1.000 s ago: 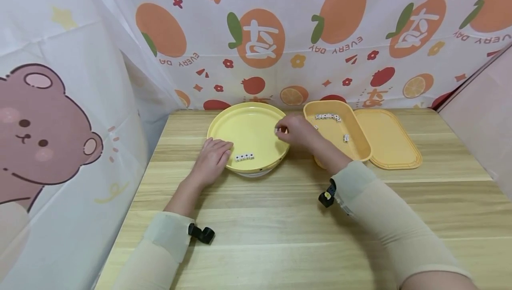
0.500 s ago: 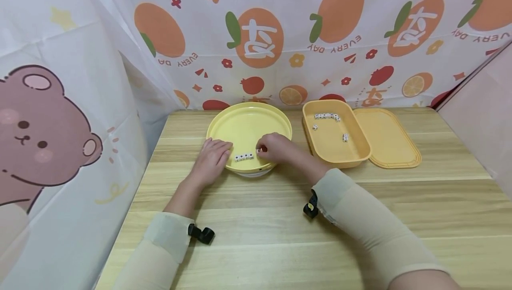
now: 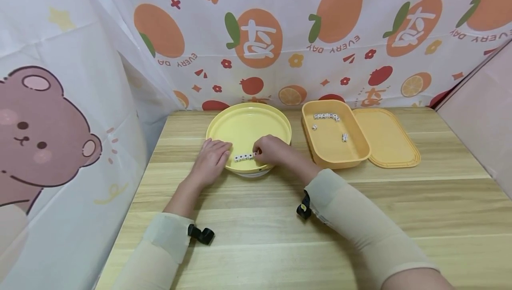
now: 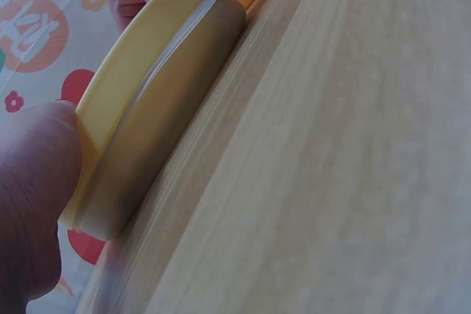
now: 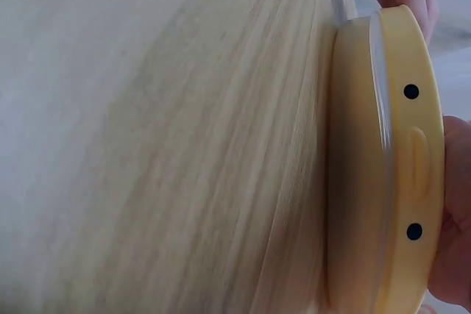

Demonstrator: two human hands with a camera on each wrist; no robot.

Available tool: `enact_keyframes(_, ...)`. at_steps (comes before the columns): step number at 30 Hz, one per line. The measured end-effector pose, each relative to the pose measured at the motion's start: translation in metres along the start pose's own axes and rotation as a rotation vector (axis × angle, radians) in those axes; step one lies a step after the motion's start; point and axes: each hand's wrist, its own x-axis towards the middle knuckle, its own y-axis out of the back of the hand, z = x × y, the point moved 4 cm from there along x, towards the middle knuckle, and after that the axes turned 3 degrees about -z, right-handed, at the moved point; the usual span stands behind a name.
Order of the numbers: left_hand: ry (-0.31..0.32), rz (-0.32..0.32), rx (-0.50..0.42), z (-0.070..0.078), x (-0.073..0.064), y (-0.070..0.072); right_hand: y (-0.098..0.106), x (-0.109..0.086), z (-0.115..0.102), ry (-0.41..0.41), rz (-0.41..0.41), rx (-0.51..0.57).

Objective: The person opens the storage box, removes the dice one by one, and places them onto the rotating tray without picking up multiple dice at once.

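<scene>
Fruit-printed cloth hangs beyond both hands, and a sheet with a cartoon bear hangs off to the left of the left hand. Between them and the wearer stretches a pale wood-grain worktop. On it, between the two hands, stands a round yellow tray, its outer wall marked with black dots. At its left edge the left hand rests on the rim, fingers relaxed and laid over it. The right hand is over the opposite side of the tray, fingertips pinching a die at the right end of a row of four white dice; whether it touches its neighbour I cannot tell. To the right of the right hand sits an orange-yellow box with more dice inside, mostly along its far end. Its flat lid lies just beyond, farther right of that hand. Black wrist devices sit on both sleeves, behind the hands.
</scene>
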Motion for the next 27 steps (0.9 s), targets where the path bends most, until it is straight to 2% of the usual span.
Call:
enact_keyframes(6, 0.0, -0.001, -0.005, -0.0005, 0.001, -0.0009, -0.001, 0.0002, -0.0027, -0.024, -0.013, 0.014)
enact_keyframes(13, 0.006, -0.006, -0.004, 0.0003, 0.0008, -0.0001, -0.0035, 0.0026, -0.0071, 0.01, -0.026, 0.003)
enact_keyframes(27, -0.011, 0.012, 0.0, 0.0016, 0.0001, -0.0008, -0.0064, 0.0042, -0.0062, -0.005, -0.006, 0.006)
